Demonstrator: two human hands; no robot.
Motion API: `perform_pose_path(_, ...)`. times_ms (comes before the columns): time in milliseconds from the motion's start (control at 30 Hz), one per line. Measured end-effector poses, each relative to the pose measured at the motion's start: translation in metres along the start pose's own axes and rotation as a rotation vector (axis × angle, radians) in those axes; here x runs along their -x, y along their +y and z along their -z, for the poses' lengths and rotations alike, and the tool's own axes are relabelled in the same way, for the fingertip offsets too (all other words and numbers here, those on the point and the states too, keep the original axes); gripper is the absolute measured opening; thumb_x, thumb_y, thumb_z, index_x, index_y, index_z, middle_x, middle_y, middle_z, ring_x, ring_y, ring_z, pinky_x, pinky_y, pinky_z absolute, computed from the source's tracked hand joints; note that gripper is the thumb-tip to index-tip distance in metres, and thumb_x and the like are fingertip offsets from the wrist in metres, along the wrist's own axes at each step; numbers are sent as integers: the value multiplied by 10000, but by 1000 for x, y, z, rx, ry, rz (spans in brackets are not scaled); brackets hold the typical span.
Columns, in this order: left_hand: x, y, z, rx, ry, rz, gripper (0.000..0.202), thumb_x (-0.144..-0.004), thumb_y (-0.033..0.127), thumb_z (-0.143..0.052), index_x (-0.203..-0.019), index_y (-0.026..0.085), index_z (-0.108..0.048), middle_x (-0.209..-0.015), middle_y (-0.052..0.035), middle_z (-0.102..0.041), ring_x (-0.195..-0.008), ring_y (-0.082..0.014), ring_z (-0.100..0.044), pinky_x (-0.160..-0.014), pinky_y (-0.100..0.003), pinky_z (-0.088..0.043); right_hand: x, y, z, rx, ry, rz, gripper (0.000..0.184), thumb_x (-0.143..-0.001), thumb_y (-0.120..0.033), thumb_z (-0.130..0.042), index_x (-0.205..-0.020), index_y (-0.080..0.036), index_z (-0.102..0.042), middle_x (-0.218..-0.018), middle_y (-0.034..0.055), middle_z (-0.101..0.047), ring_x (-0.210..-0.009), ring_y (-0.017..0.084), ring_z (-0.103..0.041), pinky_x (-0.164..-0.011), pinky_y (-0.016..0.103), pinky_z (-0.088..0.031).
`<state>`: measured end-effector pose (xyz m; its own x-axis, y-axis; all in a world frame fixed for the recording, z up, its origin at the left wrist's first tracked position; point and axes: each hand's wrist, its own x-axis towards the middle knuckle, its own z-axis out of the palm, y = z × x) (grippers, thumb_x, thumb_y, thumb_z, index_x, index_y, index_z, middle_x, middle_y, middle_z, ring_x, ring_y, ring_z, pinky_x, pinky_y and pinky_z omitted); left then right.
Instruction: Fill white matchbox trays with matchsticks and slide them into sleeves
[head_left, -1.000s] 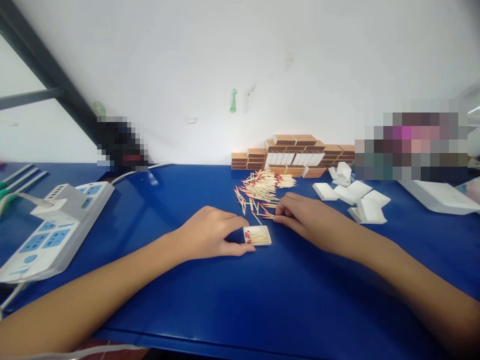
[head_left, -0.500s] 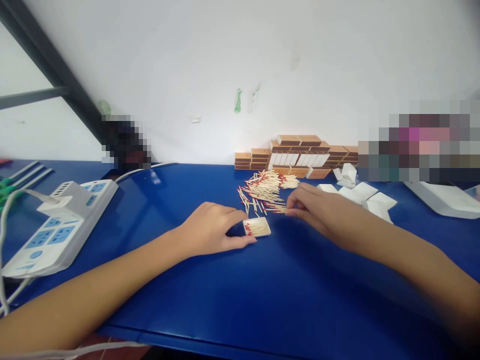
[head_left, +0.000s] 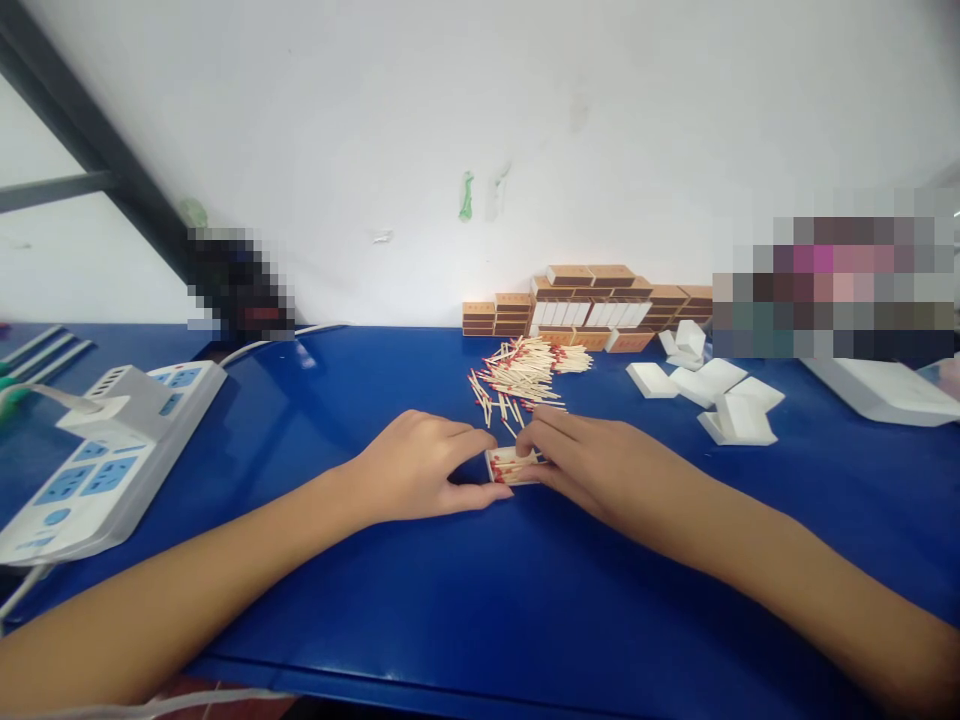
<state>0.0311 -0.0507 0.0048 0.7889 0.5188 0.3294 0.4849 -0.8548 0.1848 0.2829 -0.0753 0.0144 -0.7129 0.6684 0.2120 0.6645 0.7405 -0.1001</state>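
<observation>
A small white matchbox tray (head_left: 491, 466) with red-headed matches lying in it rests on the blue table. My left hand (head_left: 420, 466) grips its left end between thumb and fingers. Over the right part of the tray, my right hand (head_left: 581, 455) is closed in a pinch on matches (head_left: 529, 462), whose red heads point left. The fingers hide the tray's right end and part of the matches. Just beyond my hands lies a loose pile of matches (head_left: 521, 370), with several strays around its near edge.
Brown matchboxes (head_left: 592, 280) stand stacked against the white wall, some showing white ends. Empty white trays (head_left: 720, 380) lie in a heap to the right. At the left is a white power strip (head_left: 127, 470) with blue sockets and a plugged-in cable. Blurred patches cover both back corners.
My right hand has moved left and nearer, from the edge of the match pile to above the tray, with matches in its fingers. My left hand stays on the tray.
</observation>
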Motion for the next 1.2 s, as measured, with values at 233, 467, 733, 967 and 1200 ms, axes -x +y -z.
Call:
perform_pose_path(233,-1,-1,2,10,-6,10,390,-967,540,-633,-980,165,-742,-710,8,-681,-600,-123,-624,-572,-258,-402,5,19,14,-23,-54,-73,173,-1055,-288,-498,-986,-198,-630,-948,60,-658,-746,195,-641,-633,316,-441)
perform_pose_path(467,-1,0,2,3,-3,-3,390,-975,538,-621,-991,166,-738,-714,11,-678,-598,-116,-626,-572,-256,-418,2,12,11,-87,-84,-59,215,-1056,-235,-449,-921,-199,-612,-912,56,-661,-740,178,-623,-633,299,-435)
perform_pose_path(733,-1,0,2,-8,0,-6,395,-973,541,-621,-974,162,-732,-697,11,-663,-599,-127,-623,-562,-263,-401,-1,4,8,-95,-63,-43,185,-1053,-244,-464,-1000,-199,-636,-973,73,-673,-761,178,-647,-654,295,-455)
perform_pose_path(967,0,-2,-1,-15,24,-46,406,-983,554,-601,-971,167,-723,-684,17,-649,-599,-121,-624,-556,-263,-411,0,5,4,-182,-60,-45,188,-1052,-227,-467,-989,-205,-643,-973,66,-678,-774,180,-651,-666,295,-449)
perform_pose_path(1200,-1,3,6,-17,242,-103,342,-963,486,-660,-1037,157,-718,-655,37,-651,-550,-94,-598,-533,-244,-408,-4,22,6,-235,232,-273,208,-1012,-341,-566,-879,-212,-660,-691,0,-608,-615,149,-535,-600,286,-382)
